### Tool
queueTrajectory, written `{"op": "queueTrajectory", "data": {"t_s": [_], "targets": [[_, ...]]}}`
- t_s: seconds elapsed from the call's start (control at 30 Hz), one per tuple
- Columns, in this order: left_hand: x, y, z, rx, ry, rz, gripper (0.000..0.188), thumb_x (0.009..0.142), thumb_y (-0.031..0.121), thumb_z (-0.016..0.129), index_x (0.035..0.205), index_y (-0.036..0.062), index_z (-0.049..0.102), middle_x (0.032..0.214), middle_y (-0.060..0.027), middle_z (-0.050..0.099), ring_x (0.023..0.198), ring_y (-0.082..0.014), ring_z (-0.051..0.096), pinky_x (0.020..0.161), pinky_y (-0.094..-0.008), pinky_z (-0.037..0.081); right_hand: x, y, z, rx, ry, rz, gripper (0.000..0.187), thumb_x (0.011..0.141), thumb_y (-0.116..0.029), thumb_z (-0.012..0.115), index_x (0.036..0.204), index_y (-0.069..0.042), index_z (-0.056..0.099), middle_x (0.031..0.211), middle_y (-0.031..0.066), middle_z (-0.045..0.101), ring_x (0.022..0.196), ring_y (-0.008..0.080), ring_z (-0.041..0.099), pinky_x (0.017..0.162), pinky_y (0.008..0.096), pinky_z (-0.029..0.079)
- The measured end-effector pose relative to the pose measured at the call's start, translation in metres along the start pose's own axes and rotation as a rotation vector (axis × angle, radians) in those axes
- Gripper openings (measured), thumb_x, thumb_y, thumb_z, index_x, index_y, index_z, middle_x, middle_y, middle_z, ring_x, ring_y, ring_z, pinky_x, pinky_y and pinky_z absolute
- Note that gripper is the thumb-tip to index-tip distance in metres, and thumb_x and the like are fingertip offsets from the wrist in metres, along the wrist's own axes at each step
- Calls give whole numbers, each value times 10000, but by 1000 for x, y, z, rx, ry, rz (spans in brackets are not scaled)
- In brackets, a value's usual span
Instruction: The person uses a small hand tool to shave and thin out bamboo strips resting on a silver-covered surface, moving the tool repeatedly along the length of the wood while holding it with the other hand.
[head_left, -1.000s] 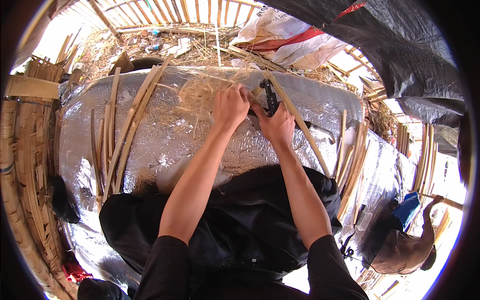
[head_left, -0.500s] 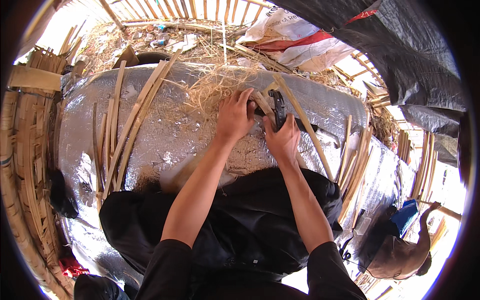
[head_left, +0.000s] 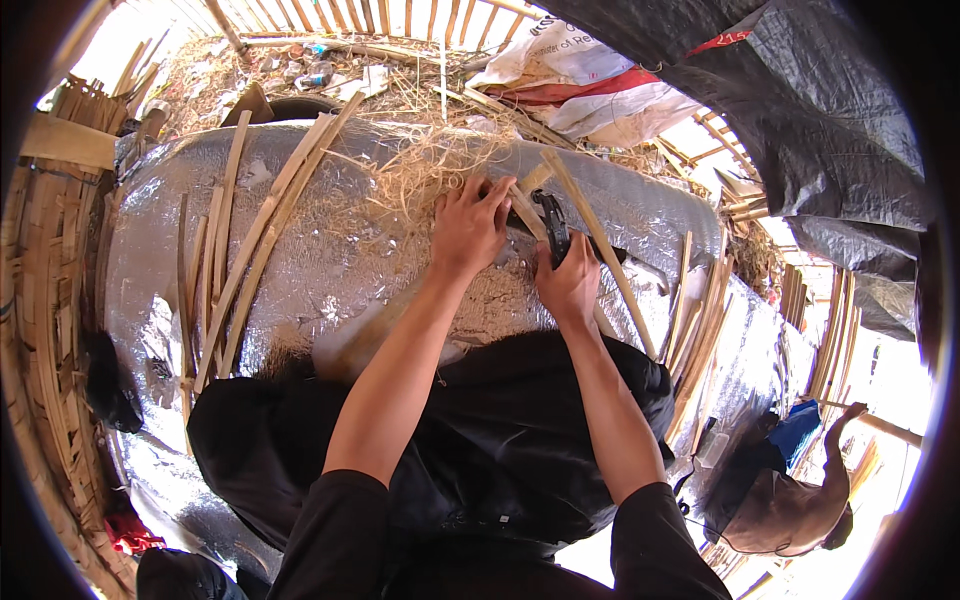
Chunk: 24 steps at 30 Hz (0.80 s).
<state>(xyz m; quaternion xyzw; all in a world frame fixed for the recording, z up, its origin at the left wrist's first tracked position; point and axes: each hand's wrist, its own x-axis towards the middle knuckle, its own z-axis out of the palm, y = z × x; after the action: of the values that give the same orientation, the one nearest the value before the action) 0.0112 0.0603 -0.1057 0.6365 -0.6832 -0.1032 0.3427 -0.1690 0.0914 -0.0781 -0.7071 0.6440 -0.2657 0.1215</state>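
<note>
My right hand (head_left: 572, 279) is closed round the dark grip of a black hand tool (head_left: 553, 218). Its exact kind is hard to make out. A short bamboo strip (head_left: 527, 212) lies slanted between my hands, against the tool. At the upper end of this strip my left hand (head_left: 468, 228) has its fingers curled and pressed on it; a dark part near the thumb is mostly hidden. Beyond my left hand sits a pile of thin curly shavings (head_left: 425, 168). A longer bamboo strip (head_left: 600, 250) slants just right of the tool.
I sit on a silvery foil sheet (head_left: 150, 250). Bamboo strips (head_left: 265, 235) lie to the left, and another bundle of strips (head_left: 705, 340) to the right. At the lower right is another person (head_left: 785, 510) holding a stick. A black tarp (head_left: 840, 120) hangs at the upper right.
My right hand and the black tool have shifted slightly, the tool tilting a little. My left fingers have moved slightly at the strip's end. The whole view has drifted a little left.
</note>
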Motion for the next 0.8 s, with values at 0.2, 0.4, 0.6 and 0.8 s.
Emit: {"op": "queueTrajectory", "data": {"t_s": [0.2,0.4,0.6,0.8], "targets": [[0,-1,-1,-19,-20,-50,343,1023,235,656,1362,218,710,1164,-73,674,984,-332,670,903,-494,507,6,-6,-15,-1,-52,-35,338,981,-254,730,1105,40,619,983,256,695,884,481,704,768,553,553],[3,-8,-2,-95,-24,-79,340,1011,199,661,1342,210,734,1099,-50,695,941,-307,684,882,-468,518,14,-35,-27,36,-145,-40,345,1048,-281,679,1145,34,575,814,267,714,712,490,722,597,537,563],[0,0,-2,-74,22,-70,350,1001,192,666,1343,222,738,1082,-51,688,930,-310,688,861,-474,533,9,-16,-36,-91,-103,-251,313,1027,-238,713,1146,23,587,800,248,713,689,461,728,579,497,570],[0,-3,1,-31,94,-49,331,1003,190,661,1322,235,737,1082,-55,679,924,-304,689,871,-488,529,23,6,-42,109,-72,-430,314,1026,-206,711,1170,45,590,827,239,693,700,410,741,589,483,579]]}}
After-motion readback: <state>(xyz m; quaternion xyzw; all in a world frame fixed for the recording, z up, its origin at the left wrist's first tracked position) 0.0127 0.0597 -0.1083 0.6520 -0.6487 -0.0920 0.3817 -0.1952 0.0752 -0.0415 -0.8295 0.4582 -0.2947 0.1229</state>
